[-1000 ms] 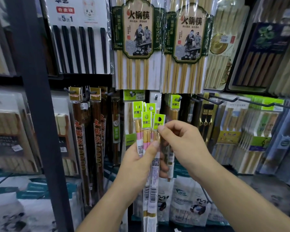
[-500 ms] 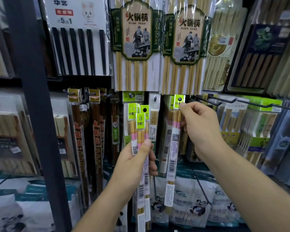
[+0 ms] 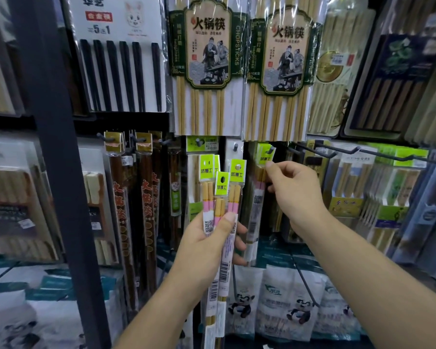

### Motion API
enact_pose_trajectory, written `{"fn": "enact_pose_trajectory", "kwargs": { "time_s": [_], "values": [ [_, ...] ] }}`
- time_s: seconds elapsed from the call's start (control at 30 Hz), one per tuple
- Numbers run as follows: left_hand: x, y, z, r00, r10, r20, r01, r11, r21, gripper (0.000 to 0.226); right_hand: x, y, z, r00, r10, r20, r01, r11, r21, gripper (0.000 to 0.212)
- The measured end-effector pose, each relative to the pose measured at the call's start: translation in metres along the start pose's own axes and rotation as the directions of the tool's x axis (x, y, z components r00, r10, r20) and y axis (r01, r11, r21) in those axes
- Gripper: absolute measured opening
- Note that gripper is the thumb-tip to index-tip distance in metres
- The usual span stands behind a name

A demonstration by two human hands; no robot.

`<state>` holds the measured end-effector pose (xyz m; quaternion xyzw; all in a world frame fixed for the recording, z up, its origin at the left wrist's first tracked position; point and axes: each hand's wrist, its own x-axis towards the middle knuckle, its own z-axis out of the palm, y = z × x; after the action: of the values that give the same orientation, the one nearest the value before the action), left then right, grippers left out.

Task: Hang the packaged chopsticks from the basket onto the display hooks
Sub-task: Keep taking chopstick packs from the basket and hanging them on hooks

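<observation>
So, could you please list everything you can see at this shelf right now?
Held chopstick packs: at least three, green tops, pink-and-tan sticks, in the left hand.
Hooked pack: one in front, same green top, on a middle hook.
Big chopstick packs: two, beige with green labels, top centre.
Black chopsticks: one white card, top left.
Brown chopstick packs: several, hanging left of centre.
Bare hooks: two or more, black, right.
Panda bags: several, white, bottom.
Post: one, dark, left.
Left hand: grips the held packs.
Right hand: fingers pinch the hooked pack's top.
</observation>
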<state>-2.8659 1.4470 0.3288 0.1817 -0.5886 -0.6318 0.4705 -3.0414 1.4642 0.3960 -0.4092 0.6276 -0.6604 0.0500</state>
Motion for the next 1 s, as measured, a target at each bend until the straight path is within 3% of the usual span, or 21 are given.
{"fn": "enact_pose_trajectory", "kwargs": {
  "time_s": [0.2, 0.33, 0.43, 0.57, 0.77, 0.87, 1.0],
  "values": [
    [0.002, -0.003, -0.001, 0.999, -0.001, -0.032, 0.001, 1.0, -0.001, 0.041, -0.015, -0.001, -0.001, 0.997, -0.003, -0.073, 0.001, 1.0, -0.015, 0.027],
    [0.002, -0.006, 0.002, 1.0, 0.005, -0.018, -0.005, 1.0, -0.011, 0.024, -0.041, -0.013, 0.003, 0.991, -0.057, 0.124, 0.044, 0.994, 0.1, 0.028],
    [0.001, -0.008, 0.003, 1.0, 0.02, -0.003, -0.02, 1.0, -0.014, 0.011, -0.05, -0.018, 0.005, 0.973, -0.121, 0.194, 0.106, 0.991, 0.086, 0.02],
    [0.0, -0.008, 0.002, 0.999, 0.047, 0.023, -0.047, 0.999, -0.008, 0.017, -0.048, -0.02, 0.003, 0.979, -0.105, 0.175, 0.091, 0.992, 0.087, 0.023],
    [0.005, -0.012, -0.005, 0.997, 0.034, -0.069, -0.033, 0.999, 0.023, 0.039, -0.028, -0.03, -0.009, 0.999, -0.002, 0.054, -0.011, 0.973, 0.229, 0.034],
    [0.004, -0.009, -0.007, 0.999, 0.027, -0.034, -0.027, 1.0, 0.005, 0.03, -0.02, -0.032, -0.011, 0.999, 0.028, 0.032, -0.035, 0.973, 0.226, 0.03],
    [0.003, -0.007, -0.005, 1.0, 0.022, 0.012, -0.022, 1.0, 0.001, 0.041, -0.016, -0.027, -0.01, 0.998, 0.057, 0.026, -0.061, 0.979, 0.196, 0.028]
  ]
}}
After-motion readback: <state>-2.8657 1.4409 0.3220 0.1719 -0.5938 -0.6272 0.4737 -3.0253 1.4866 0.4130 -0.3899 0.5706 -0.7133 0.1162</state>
